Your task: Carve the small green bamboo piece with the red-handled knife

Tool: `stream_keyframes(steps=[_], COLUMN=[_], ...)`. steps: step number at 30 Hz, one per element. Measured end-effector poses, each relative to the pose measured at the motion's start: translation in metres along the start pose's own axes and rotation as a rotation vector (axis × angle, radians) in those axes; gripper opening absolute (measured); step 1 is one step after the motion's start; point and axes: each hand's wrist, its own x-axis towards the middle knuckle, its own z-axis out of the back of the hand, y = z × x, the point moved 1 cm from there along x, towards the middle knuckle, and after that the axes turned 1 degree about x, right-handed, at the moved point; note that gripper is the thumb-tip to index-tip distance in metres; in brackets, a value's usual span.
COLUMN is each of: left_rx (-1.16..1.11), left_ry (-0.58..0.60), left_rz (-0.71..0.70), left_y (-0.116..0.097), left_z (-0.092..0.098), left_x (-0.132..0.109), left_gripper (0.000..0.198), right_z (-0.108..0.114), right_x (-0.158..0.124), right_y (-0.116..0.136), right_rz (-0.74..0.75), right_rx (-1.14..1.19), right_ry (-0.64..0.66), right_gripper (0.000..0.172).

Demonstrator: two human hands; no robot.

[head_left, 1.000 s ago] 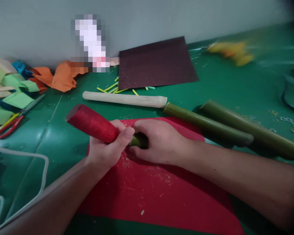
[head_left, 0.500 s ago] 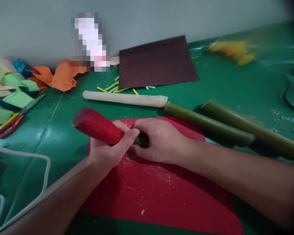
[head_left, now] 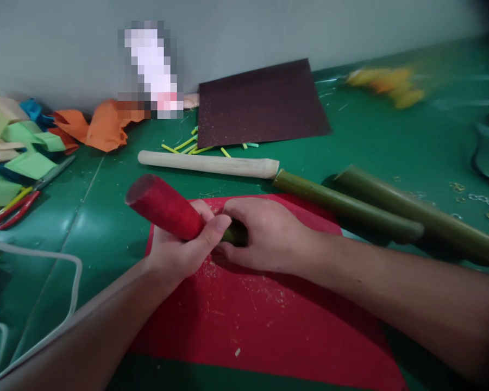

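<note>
My left hand (head_left: 183, 239) is wrapped round a bamboo piece (head_left: 167, 209), its thumb along the top. That piece is red on the left, with a darker blunt end tilted up toward the upper left; between my hands a short green stretch (head_left: 236, 233) shows. My right hand (head_left: 269, 233) curls over the green part from the right. Whether red and green are one piece is hidden by my fingers, and so is anything else under my right palm. Both hands are over a red sheet (head_left: 269, 336) dusted with pale shavings.
Beyond the hands lie a peeled pale stick (head_left: 207, 164), two green bamboo lengths (head_left: 346, 203) (head_left: 415, 209) and a dark brown sheet (head_left: 261, 103) over yellow-green strips. On the left are scissors (head_left: 18, 209), coloured papers (head_left: 28, 163) and a white cable (head_left: 76, 282). Small rings (head_left: 481, 199) lie at right.
The red end of the bamboo piece has shifted slightly right and up, with my left hand turning a little along with it. My right hand has hardly moved.
</note>
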Motion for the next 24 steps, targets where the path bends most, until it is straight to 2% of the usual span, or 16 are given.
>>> stream_keyframes(steps=[3,5,9,13,17,24], left_rx=[0.017,0.020,0.000,-0.063,-0.032,0.029], left_ry=[0.076,0.072,-0.126,-0.170,-0.094,0.055], left_rz=[-0.054,-0.077,0.005,0.069,0.049,-0.068], left_y=[0.0000,0.0008,0.0040,0.0047,0.0011,-0.0010], left_z=[0.0003,0.0003,0.0011,0.0006,-0.0011,0.0005], left_x=[0.0005,0.0004,0.0006,0.0007,-0.0002,0.0030], left_gripper=[0.028,0.026,0.022,0.029,0.036,0.029], right_z=[-0.0005,-0.0005,0.0005,0.0011,0.0006,0.0001], right_x=[0.0001,0.0003,0.0011,0.0013,0.0009,0.0007], right_y=[-0.0007,-0.0009,0.0000,0.0010,0.0005,0.0000], right_rz=[0.008,0.007,-0.010,-0.018,-0.006,0.003], right_rx=[0.002,-0.003,-0.010,-0.017,-0.020,0.011], right_ry=[-0.004,-0.005,0.008,0.025,-0.010,-0.004], right_gripper=[0.016,0.015,0.019,0.022,0.020,0.016])
